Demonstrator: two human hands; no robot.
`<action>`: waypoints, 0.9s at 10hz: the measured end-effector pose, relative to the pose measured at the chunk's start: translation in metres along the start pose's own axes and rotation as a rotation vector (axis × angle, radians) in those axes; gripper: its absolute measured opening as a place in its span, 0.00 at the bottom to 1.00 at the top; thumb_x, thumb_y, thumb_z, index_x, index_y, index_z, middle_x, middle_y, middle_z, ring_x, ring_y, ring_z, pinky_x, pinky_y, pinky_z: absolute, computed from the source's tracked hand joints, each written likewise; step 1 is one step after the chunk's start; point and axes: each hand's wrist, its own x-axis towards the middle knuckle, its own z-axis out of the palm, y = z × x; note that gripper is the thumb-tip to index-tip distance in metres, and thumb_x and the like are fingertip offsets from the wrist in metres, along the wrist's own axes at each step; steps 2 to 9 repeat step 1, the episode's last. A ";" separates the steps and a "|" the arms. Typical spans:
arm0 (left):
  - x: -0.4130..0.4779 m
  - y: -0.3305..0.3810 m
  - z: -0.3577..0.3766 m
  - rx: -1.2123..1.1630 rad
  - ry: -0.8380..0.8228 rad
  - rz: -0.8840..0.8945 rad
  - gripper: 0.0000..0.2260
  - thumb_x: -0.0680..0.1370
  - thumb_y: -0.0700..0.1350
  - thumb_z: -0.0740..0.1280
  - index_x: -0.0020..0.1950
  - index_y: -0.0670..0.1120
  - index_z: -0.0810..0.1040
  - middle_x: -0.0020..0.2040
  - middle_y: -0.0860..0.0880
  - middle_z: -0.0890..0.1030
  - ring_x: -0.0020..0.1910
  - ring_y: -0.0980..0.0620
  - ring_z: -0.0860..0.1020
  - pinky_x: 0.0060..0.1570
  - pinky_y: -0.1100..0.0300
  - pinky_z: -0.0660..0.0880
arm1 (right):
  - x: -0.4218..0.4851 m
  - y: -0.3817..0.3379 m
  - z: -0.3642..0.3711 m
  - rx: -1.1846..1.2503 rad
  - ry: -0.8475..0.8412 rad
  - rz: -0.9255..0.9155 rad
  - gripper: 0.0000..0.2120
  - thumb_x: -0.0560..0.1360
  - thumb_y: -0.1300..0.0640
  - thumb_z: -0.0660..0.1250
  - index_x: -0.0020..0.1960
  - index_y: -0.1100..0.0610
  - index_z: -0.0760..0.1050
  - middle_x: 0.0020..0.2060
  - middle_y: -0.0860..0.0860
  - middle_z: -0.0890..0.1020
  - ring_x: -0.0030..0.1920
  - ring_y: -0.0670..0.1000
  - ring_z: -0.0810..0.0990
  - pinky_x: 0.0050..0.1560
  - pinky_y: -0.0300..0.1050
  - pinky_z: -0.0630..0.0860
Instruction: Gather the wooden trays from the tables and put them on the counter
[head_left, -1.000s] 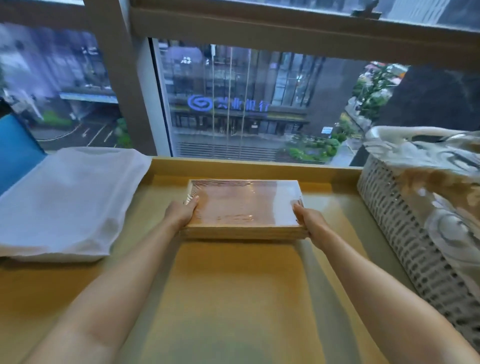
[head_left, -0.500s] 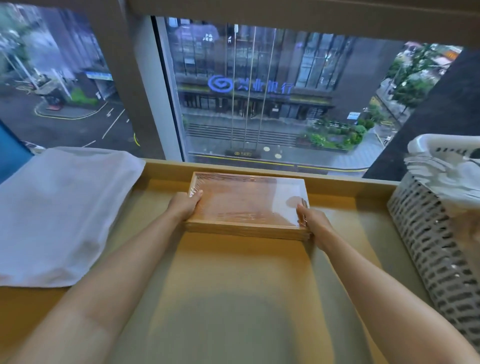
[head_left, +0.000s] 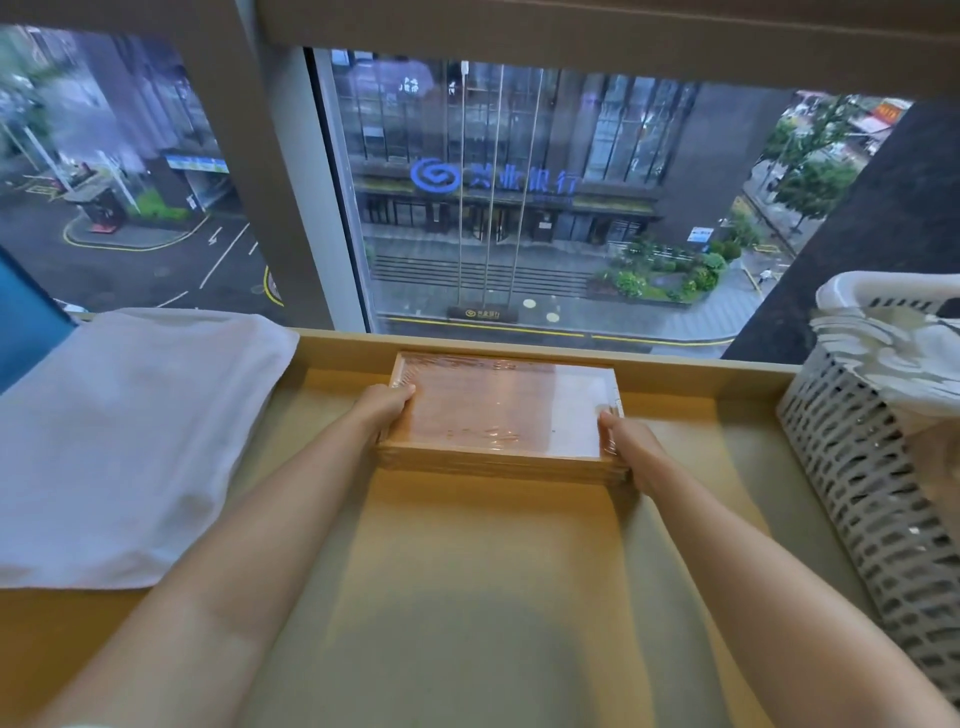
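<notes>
Holding trays (head_left: 501, 415) on counter (head_left: 467, 571), I clasp short ends, left hand (head_left: 387, 410), right hand (head_left: 623, 447); long axis left-right.

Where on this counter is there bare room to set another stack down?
The widest bare patch is the near counter, between the white cloth on the left and the white basket on the right. Smaller strips flank the tray stack, held by the left hand and right hand. Behind it, the ledge is tight.
</notes>
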 end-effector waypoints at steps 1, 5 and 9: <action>-0.012 0.005 -0.008 -0.064 -0.010 0.034 0.23 0.79 0.55 0.55 0.61 0.37 0.74 0.58 0.39 0.78 0.54 0.42 0.76 0.59 0.53 0.70 | -0.010 -0.012 -0.001 -0.043 0.061 -0.026 0.22 0.79 0.50 0.56 0.64 0.66 0.68 0.67 0.62 0.71 0.64 0.61 0.72 0.63 0.51 0.68; -0.012 0.005 -0.008 -0.064 -0.010 0.034 0.23 0.79 0.55 0.55 0.61 0.37 0.74 0.58 0.39 0.78 0.54 0.42 0.76 0.59 0.53 0.70 | -0.010 -0.012 -0.001 -0.043 0.061 -0.026 0.22 0.79 0.50 0.56 0.64 0.66 0.68 0.67 0.62 0.71 0.64 0.61 0.72 0.63 0.51 0.68; -0.012 0.005 -0.008 -0.064 -0.010 0.034 0.23 0.79 0.55 0.55 0.61 0.37 0.74 0.58 0.39 0.78 0.54 0.42 0.76 0.59 0.53 0.70 | -0.010 -0.012 -0.001 -0.043 0.061 -0.026 0.22 0.79 0.50 0.56 0.64 0.66 0.68 0.67 0.62 0.71 0.64 0.61 0.72 0.63 0.51 0.68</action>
